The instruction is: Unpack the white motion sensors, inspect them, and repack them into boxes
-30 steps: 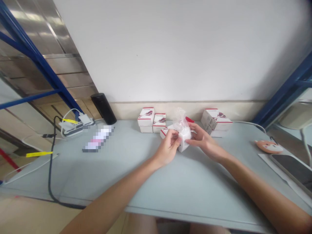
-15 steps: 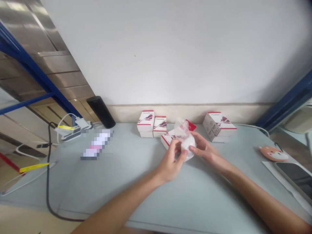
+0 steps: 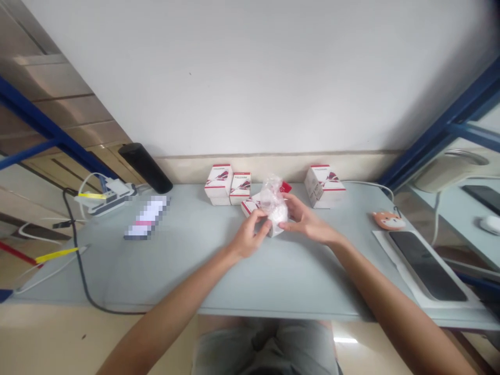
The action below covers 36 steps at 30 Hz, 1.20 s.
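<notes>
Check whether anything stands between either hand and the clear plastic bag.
Nothing visible does: the left hand and right hand touch the clear plastic bag from opposite sides. The nearest red-edged box lies beyond it, not between.

Soft, bright light washes the wall (image 3: 250, 78), dimming rightward; glare streaks the floor (image 3: 363, 354), edges stretch, the bag (image 3: 271, 191) looks hazy (one screen (image 3: 146, 217) is pixelated).

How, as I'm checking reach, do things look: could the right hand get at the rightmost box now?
Probably yes: the rightmost box stands just beyond the right hand, nothing visible between, though its fingers would likely have to leave the wrapped item first.
</notes>
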Available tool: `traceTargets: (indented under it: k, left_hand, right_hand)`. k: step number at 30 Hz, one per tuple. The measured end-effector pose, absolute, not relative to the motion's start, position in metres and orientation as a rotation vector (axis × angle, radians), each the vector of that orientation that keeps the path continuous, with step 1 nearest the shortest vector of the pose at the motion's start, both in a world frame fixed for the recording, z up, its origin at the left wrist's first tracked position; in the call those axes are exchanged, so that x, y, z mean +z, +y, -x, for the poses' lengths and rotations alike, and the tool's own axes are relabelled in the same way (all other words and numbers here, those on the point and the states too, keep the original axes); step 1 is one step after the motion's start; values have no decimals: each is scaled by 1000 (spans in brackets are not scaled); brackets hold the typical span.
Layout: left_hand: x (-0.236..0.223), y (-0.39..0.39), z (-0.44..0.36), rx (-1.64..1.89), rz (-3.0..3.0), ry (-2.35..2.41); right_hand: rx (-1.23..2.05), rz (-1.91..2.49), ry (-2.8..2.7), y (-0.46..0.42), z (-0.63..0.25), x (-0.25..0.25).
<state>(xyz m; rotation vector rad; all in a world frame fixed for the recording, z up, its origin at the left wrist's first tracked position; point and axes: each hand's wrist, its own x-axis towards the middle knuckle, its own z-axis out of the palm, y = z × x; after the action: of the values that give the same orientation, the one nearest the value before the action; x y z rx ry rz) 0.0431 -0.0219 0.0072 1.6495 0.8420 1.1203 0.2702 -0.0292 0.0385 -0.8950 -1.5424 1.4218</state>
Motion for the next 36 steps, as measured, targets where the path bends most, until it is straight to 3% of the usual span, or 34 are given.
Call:
traceTargets:
  k: [7, 14, 22, 36]
  left_hand:
    - [12, -22, -41, 1117, -1744, 922]
    - [21, -26, -39, 887, -1886, 857]
    - [-6, -25, -62, 1100, -1574, 776]
    - [-5, -19, -57, 908, -1752, 721]
  right_hand:
    - [1441, 930, -1565, -28, -277, 38]
    - [1421, 993, -1732, -27, -288, 46]
    - [1263, 1015, -1856, -25, -293, 46]
    - [1148, 1053, -1887, -17, -290, 31]
